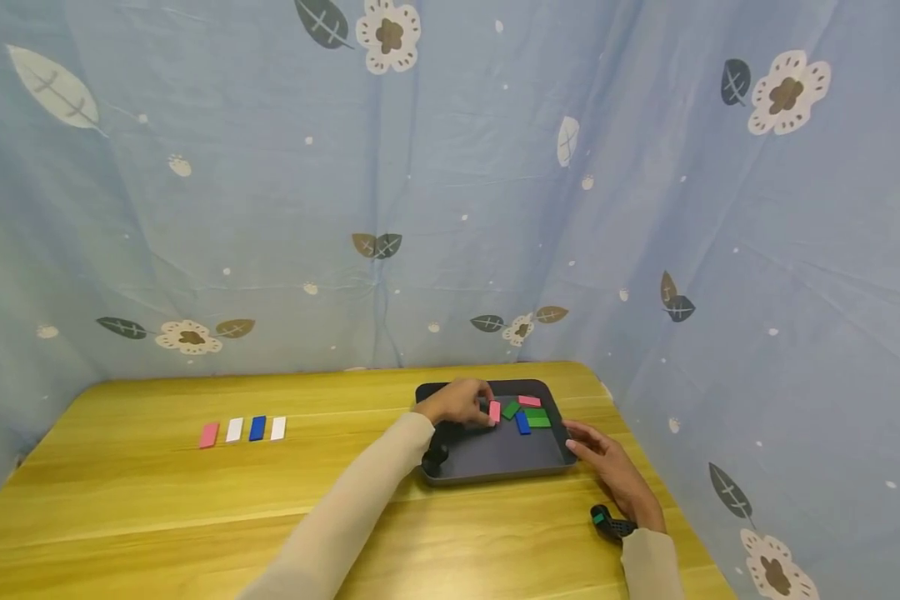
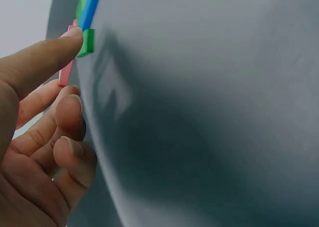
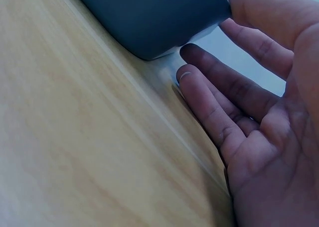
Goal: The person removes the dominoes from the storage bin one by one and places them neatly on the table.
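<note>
In the head view my left hand [image 1: 459,402] reaches over the left part of a dark grey tray [image 1: 495,458]. It pinches a small pink block [image 1: 495,412] between thumb and fingers. In the left wrist view the pink block [image 2: 66,73] stands on edge between the fingertips. Beside it in the tray lie green blocks [image 1: 538,421], a smaller-looking green one [image 1: 511,410], a blue block [image 1: 522,423] and another pink block [image 1: 528,401]. My right hand [image 1: 607,462] is at the tray's right wall, thumb and fingertips right at the rim, its other fingers loosely extended.
On the left of the wooden table [image 1: 150,500] stands a spaced row: a pink block [image 1: 208,435], a white block [image 1: 234,430], a blue block [image 1: 257,428] and another white block [image 1: 278,428]. A patterned blue curtain [image 1: 270,208] hangs behind and to the right.
</note>
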A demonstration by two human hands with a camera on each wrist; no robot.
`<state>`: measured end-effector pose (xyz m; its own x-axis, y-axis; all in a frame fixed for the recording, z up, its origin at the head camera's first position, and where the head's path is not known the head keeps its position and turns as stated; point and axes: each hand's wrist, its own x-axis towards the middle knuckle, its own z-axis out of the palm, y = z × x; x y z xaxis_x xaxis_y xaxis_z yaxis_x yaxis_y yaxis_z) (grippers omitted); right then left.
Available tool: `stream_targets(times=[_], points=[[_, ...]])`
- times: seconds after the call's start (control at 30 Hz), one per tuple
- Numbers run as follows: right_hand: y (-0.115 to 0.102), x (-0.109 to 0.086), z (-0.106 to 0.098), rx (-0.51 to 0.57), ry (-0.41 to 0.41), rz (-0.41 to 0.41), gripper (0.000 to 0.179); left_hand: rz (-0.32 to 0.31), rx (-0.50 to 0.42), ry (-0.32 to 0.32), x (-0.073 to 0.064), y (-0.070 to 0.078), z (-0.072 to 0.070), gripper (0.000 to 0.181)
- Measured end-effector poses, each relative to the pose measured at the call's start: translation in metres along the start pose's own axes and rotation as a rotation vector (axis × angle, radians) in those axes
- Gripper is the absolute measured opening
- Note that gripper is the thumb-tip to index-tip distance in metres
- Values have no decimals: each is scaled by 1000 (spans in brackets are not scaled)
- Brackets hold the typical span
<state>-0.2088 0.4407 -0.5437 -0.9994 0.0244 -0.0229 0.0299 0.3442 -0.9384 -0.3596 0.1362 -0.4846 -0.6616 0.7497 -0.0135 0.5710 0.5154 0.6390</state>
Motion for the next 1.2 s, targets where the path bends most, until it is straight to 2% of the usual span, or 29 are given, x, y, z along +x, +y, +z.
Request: stream_targets(times=[0.13,0.57,0.9,1.2], points=[[0,0,-1,-11,-9,-12,56,37,8,26,-6,4,-10,40],[-1,-1,-3,-38,-26,-15,54,81,24,84,-34,1,-37,41],[0,0,-3,-23,-41,11,59,129,69,113,-56,-7,-51,39],[-1,1,-2,-20,-41,28,57,142,45,153,-80,-15,-62,39]])
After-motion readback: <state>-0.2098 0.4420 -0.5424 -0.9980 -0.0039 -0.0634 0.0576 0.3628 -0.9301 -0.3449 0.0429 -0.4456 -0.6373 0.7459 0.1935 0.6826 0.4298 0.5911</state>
